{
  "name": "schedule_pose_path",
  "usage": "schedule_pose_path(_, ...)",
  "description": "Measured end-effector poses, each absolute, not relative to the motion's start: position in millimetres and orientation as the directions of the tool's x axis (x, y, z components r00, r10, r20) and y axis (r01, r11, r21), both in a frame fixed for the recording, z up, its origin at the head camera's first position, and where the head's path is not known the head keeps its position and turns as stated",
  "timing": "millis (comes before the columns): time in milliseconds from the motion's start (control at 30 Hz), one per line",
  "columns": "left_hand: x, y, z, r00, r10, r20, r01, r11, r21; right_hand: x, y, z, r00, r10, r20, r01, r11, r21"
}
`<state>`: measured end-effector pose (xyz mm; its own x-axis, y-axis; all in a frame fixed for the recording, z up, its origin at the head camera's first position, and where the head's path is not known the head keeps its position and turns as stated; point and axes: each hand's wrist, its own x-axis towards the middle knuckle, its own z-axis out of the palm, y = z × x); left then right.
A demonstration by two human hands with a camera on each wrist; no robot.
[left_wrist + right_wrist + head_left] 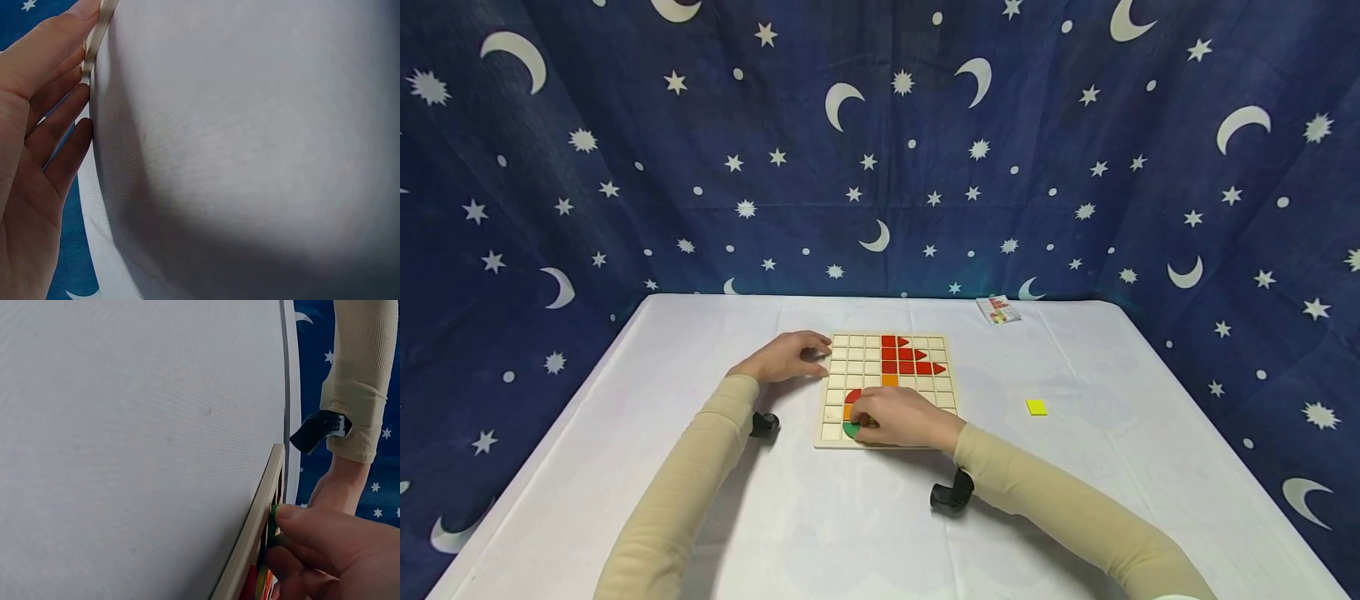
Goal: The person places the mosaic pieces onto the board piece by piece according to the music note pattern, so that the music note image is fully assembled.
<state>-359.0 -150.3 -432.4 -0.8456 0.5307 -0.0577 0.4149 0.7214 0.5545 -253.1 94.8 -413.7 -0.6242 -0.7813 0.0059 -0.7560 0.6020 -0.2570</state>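
A wooden grid board lies on the table with colored tiles set in its squares. Red squares and triangles form three rows on its upper part, above an orange square. Lower left on it are a red rounded tile, an orange tile and a green rounded tile. My left hand rests at the board's left edge, its fingers fairly straight. Over the lower squares, my right hand pinches a small green tile between thumb and finger; the palm hides several squares.
To the right of the board lies a yellow square tile. A printed pattern card is near the back edge of the white-covered table. Black wrist cameras hang under both sleeves. A star-patterned blue curtain stands behind.
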Motion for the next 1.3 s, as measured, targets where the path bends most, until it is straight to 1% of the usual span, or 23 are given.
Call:
schedule_pose_path(167, -356.3, -149.8, -430.3, -0.843, 0.536, -0.053, 0.421, 0.717, 0.555, -253.5, 95.6, -413.3, -0.598, -0.801, 0.031, -0.783, 0.575, -0.236)
schedule_pose_path(300, -355.4, -150.1, -429.9, -0.842, 0.537, -0.052, 0.424, 0.717, 0.553, -253.0, 95.8, -412.4, -0.592, -0.805, 0.037, -0.79, 0.57, -0.228)
schedule_pose_path(533, -356.3, -150.8, -429.5, -0.842, 0.537, -0.048, 0.422, 0.712, 0.562, -253.9, 95.9, -413.0, -0.595, -0.803, 0.03, -0.784, 0.572, -0.242)
schedule_pose_path(800, -355.7, -150.8, -429.4, -0.837, 0.546, -0.038, 0.436, 0.709, 0.554, -253.9, 96.7, -413.6, -0.621, -0.784, 0.015, -0.758, 0.595, -0.266)
schedule_pose_path(1000, -355.5, -150.7, -430.0, -0.835, 0.55, -0.033, 0.443, 0.705, 0.554, -256.8, 99.5, -409.0, -0.631, -0.776, -0.018, -0.748, 0.613, -0.254)
schedule_pose_path(1100, -355.3, -150.9, -430.3, -0.833, 0.553, -0.027, 0.449, 0.703, 0.551, -257.3, 100.2, -406.9, -0.632, -0.774, -0.03, -0.746, 0.618, -0.249)
schedule_pose_path(1300, -355.5, -151.0, -430.3, -0.833, 0.552, -0.03, 0.447, 0.705, 0.551, -255.7, 97.6, -409.5, -0.628, -0.778, -0.029, -0.742, 0.61, -0.277)
